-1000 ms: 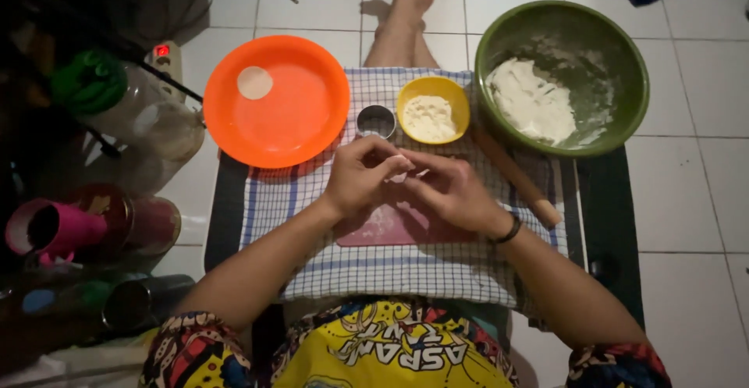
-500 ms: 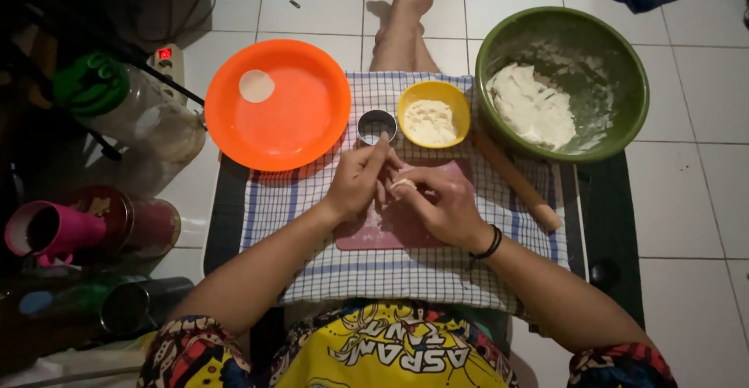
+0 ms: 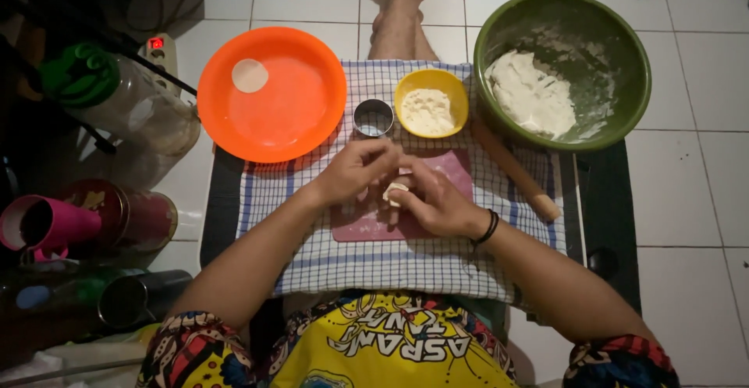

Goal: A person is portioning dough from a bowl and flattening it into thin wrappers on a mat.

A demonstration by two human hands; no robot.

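Sitting at far left: orange plate (image 3: 296,122) bearing one dough disc (image 3: 250,76). Pinching a small dough piece (image 3: 395,191) over the pink mat (image 3: 367,228), left hand (image 3: 355,171) and right hand (image 3: 437,201) both closing on it. Lying rightward: rolling pin (image 3: 519,176), green bowl (image 3: 616,115).

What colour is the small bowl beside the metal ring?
Yellow. The small bowl holds pale flour; it shows clearly in the head view.

A round orange plastic plate (image 3: 300,115) carries one pale dough disc (image 3: 250,76), beside a small metal ring cutter (image 3: 373,117), a yellow bowl of flour (image 3: 431,103), a big green bowl (image 3: 624,52) and a wooden rolling pin (image 3: 519,177) on checked cloth (image 3: 406,267)
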